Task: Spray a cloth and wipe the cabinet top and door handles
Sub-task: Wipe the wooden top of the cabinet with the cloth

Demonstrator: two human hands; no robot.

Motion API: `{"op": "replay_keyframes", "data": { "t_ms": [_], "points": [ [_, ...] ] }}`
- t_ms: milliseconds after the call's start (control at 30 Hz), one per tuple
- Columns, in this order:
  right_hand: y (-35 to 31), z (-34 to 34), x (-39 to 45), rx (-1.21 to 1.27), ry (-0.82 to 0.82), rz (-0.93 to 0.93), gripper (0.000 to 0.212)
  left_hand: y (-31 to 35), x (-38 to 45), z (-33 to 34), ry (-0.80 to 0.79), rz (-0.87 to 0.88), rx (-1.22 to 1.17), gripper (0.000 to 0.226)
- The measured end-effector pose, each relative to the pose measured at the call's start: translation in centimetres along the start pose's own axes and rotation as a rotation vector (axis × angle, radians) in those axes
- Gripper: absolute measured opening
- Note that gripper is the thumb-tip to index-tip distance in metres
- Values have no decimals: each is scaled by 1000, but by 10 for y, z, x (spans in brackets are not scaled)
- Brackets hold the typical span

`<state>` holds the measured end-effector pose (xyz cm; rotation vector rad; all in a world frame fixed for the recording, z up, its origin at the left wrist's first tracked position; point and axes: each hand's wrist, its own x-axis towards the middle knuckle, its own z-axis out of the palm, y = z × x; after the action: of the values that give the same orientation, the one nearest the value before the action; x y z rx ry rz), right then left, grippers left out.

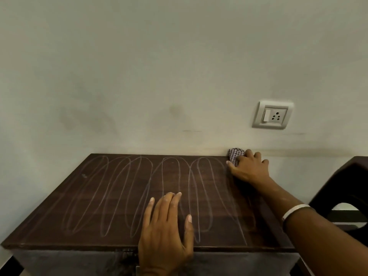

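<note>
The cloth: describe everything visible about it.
The cloth is a small checked fabric, purplish and white, bunched into a wad. It sits at the far right corner of the dark wooden cabinet top, close against the wall. The right hand presses down on it and covers most of it, so only the bunched far-left part shows. Whether it is damp cannot be told.

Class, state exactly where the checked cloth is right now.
In the head view, the checked cloth sits at the cabinet top's far right corner, against the wall, under the right hand.
</note>
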<state>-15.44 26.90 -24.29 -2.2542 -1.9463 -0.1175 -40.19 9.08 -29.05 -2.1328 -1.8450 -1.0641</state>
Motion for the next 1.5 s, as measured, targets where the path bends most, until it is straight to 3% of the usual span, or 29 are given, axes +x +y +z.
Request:
{"op": "replay_keyframes", "data": {
  "t_ms": [200, 400, 567, 700, 1067, 1300, 1500],
  "points": [
    [18, 14, 34, 196, -187, -85, 61, -2, 2, -1, -31, 0, 16, 51],
    [8, 24, 25, 194, -63, -98, 54, -2, 2, 0, -22, 5, 4, 51],
    [18, 25, 15, 179, -97, -173, 52, -3, 2, -1, -27, 13, 2, 50],
    [31, 20, 18, 196, -113, -110, 52, -4, 1, -1, -25, 12, 7, 51],
    [5, 27, -9, 207, -50, -155, 53, -3, 0, -1, -46, 11, 38, 51],
    [19, 24, -13, 187, -57, -20, 55, -2, -1, -1, -62, 24, 68, 52],
    [-6, 23, -38, 210, -30, -165, 54, -1, -2, -1, -55, 13, 96, 53]
  ]
}}
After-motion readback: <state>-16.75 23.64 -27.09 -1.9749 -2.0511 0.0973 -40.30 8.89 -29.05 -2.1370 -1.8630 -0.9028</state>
